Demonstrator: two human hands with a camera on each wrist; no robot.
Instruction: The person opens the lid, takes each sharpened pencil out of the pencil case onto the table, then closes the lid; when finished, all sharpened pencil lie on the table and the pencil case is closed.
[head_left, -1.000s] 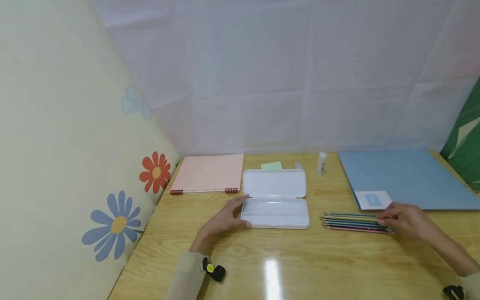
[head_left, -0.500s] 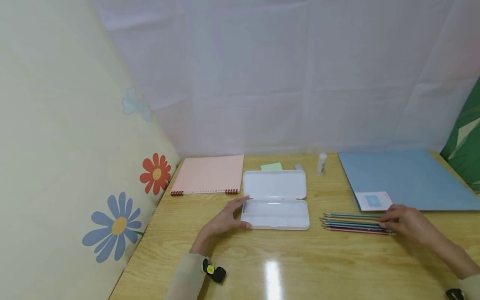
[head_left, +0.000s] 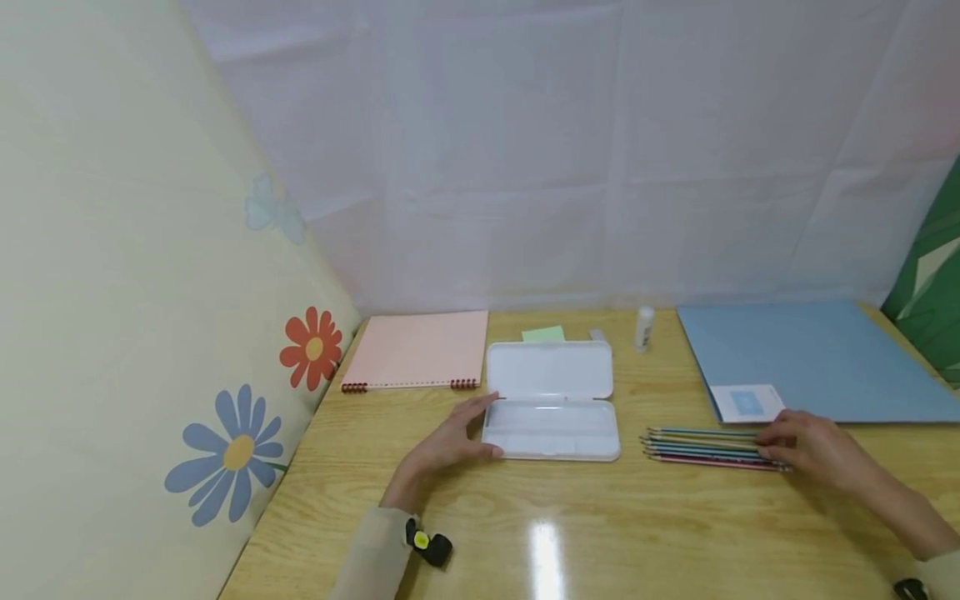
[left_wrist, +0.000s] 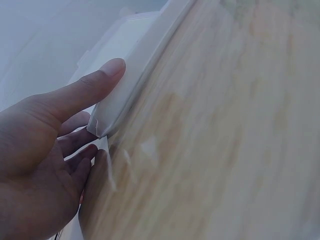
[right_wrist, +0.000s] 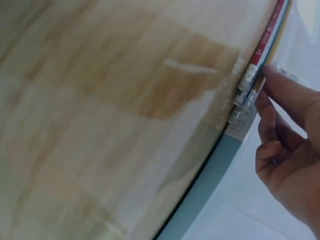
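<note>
An open white pencil case (head_left: 551, 429) lies on the table in the head view, its lid (head_left: 550, 371) folded back. My left hand (head_left: 450, 437) grips its left end; in the left wrist view the thumb (left_wrist: 107, 75) lies on the case's edge, and the other fingers are round the corner. Several pencils (head_left: 701, 448) lie side by side to the right of the case, points to the left. At their eraser ends, my right hand (head_left: 813, 446) pinches a pencil (right_wrist: 262, 75) between thumb and forefinger. A red pencil (right_wrist: 265, 40) is nearest the camera in the right wrist view.
A pink spiral notebook (head_left: 416, 350) lies at the back left. Behind the lid are a green paper (head_left: 543, 334) and a small grey object (head_left: 597, 334). A white glue stick (head_left: 643, 329) stands to the right. The blue folder (head_left: 817, 358) with a white label fills the back right.
</note>
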